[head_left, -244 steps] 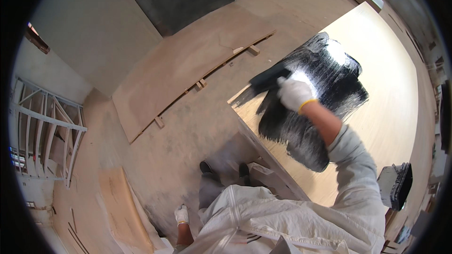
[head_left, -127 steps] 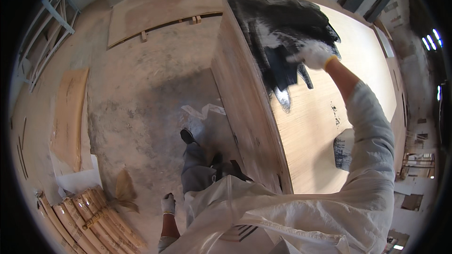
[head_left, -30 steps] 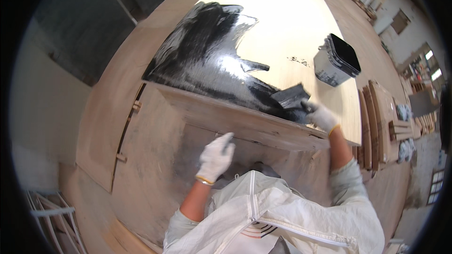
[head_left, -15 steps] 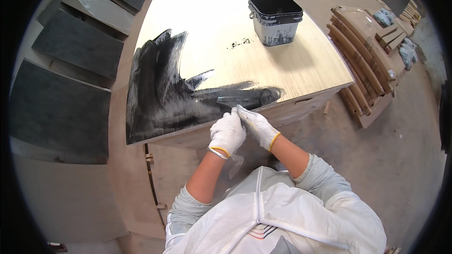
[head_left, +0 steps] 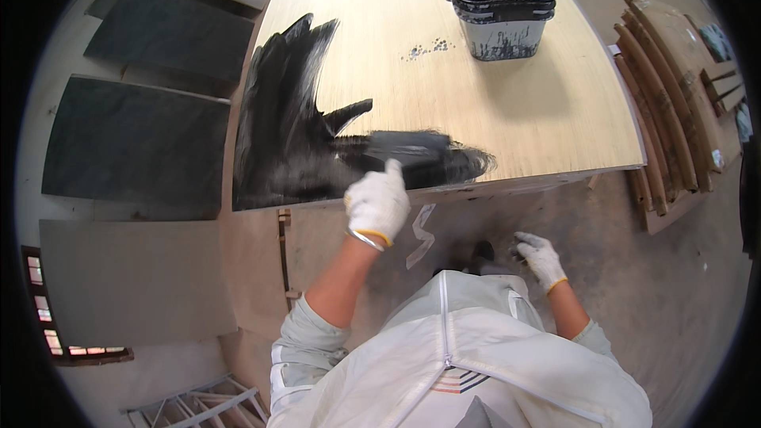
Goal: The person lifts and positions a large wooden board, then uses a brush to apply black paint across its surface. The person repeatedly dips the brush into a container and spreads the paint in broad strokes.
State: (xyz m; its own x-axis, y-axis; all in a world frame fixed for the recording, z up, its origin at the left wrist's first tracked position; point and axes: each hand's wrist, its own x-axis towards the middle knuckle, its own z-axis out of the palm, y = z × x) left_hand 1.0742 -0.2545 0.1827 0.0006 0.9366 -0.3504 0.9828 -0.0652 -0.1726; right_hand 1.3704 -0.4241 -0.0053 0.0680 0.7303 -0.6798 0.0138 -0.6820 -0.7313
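Note:
My left hand (head_left: 377,204), in a white knitted glove, is closed round the handle of a wide flat paint-spreading tool (head_left: 406,147). Its dark head rests on wet black paint (head_left: 277,119) near the front edge of a pale wooden panel (head_left: 547,123); whether it is a brush or a blade is hard to tell. My right hand (head_left: 541,260), gloved too with dark-stained fingertips, hangs away from the panel over the floor, fingers loosely apart and nothing seen in them. A black-rimmed, paint-smeared bucket (head_left: 506,38) stands on the panel at far right, near small black drops (head_left: 428,49).
Dark-coated boards (head_left: 135,147) lie along the left, with a plain grey-brown board (head_left: 135,281) nearer. Stacked brown curved pieces (head_left: 662,103) rest on the floor at right. A pale strip (head_left: 422,236) dangles below the panel edge. A metal frame (head_left: 210,408) is at lower left.
My right hand has left the tool and dropped to the right, beside my body. My left hand keeps hold of the tool over the paint. The view has shifted.

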